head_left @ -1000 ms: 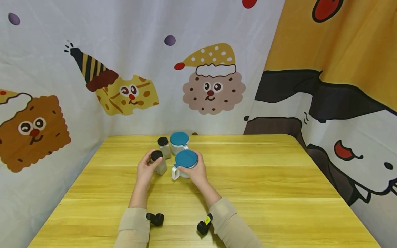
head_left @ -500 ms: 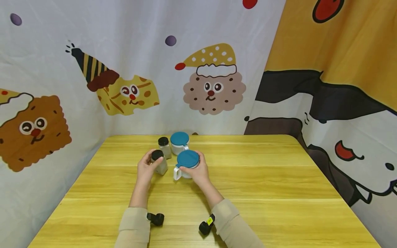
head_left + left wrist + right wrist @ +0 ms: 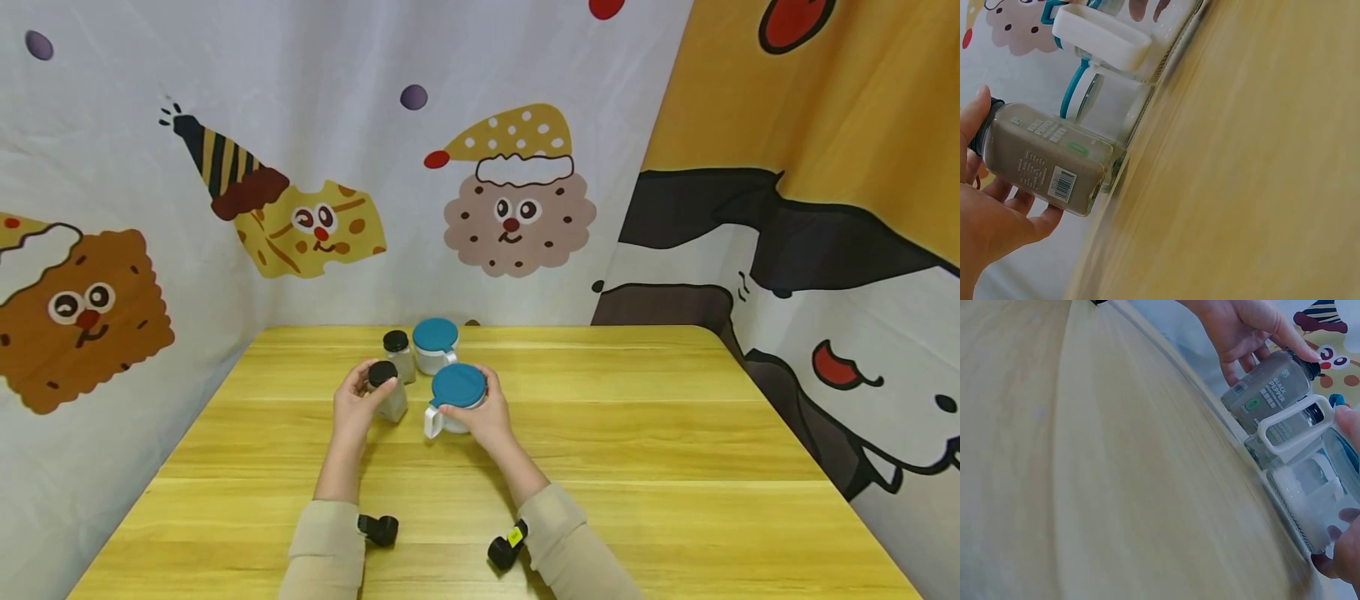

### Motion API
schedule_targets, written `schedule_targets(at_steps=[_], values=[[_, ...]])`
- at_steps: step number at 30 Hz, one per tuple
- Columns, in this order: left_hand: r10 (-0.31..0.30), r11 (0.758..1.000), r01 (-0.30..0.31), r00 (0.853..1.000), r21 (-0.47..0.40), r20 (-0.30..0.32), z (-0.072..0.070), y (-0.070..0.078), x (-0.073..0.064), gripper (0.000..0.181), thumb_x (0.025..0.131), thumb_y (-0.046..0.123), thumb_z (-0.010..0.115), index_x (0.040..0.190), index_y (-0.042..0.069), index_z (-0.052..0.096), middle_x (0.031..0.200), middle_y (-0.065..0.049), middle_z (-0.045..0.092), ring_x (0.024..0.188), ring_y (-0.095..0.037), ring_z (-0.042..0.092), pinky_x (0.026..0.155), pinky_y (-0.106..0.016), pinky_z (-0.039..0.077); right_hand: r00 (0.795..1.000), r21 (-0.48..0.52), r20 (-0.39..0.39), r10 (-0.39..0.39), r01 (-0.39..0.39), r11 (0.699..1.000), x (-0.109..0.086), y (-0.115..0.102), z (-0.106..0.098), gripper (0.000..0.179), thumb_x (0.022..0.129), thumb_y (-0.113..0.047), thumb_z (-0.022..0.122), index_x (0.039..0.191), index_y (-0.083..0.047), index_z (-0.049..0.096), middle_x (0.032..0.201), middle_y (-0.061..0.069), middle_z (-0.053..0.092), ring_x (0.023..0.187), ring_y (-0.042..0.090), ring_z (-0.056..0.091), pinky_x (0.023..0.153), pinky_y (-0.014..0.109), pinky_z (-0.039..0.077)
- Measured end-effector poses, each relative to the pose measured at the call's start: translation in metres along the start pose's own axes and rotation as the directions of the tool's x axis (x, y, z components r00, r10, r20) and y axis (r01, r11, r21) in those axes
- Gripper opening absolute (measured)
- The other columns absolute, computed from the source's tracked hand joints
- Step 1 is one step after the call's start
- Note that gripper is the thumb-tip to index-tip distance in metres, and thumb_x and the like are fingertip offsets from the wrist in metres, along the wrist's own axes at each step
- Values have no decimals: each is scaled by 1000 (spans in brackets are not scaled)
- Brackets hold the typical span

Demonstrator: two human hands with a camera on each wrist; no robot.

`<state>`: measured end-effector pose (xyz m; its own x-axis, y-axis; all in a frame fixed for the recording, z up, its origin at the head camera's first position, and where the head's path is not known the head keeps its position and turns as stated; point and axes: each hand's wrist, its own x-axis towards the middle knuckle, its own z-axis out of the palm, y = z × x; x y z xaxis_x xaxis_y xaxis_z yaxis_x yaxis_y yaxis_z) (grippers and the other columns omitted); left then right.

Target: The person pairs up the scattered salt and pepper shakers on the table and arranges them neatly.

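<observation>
On the left, my left hand (image 3: 351, 412) holds a black pepper jar (image 3: 393, 407) with a black lid, thumb and fingers on opposite sides near its top. The label and barcode of that pepper jar (image 3: 1047, 159) face the left wrist camera. To its right, my right hand (image 3: 489, 419) grips a clear seasoning jar (image 3: 1313, 494) with a blue lid and a white handle, which points toward the person. White contents show inside it. Both jars look roughly upright; whether their bases touch the wooden table (image 3: 637, 450) I cannot tell.
Just behind stand a second black-lidded jar (image 3: 401, 363) and a second blue-lidded jar (image 3: 435, 337), close together near the table's back edge. A printed cartoon curtain (image 3: 337, 67) hangs behind the table.
My right hand and the blue-lidded jar have shifted a little to the right, widening the gap to the pepper jar. My left hand keeps its hold, almost still.
</observation>
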<state>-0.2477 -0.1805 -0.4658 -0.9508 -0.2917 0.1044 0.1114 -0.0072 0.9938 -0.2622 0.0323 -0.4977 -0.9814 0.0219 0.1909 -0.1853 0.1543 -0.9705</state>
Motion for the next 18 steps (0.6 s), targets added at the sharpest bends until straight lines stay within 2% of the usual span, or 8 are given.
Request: schedule_targets(at_steps=[5,18], values=[[0,1000,0,1000,1,-4,2,2,-1,49,83,11,76,128,9,56,118,-10,56,104,-18,47,92,-30,35,1000,-1,18,13,-13,1000,0,-2,-3,90,62,-21,92,137,-19,44,135,11,50,123,34,46,101,54,33],[-16,999,16,1000,-34,8,10,9,-5,49,83,8,75,128,7,56,117,-9,54,104,-19,44,91,-32,35,998,-27,55,14,-13,1000,-2,-8,-12,90,63,-22,92,139,-20,42,136,13,48,123,36,45,100,57,34]])
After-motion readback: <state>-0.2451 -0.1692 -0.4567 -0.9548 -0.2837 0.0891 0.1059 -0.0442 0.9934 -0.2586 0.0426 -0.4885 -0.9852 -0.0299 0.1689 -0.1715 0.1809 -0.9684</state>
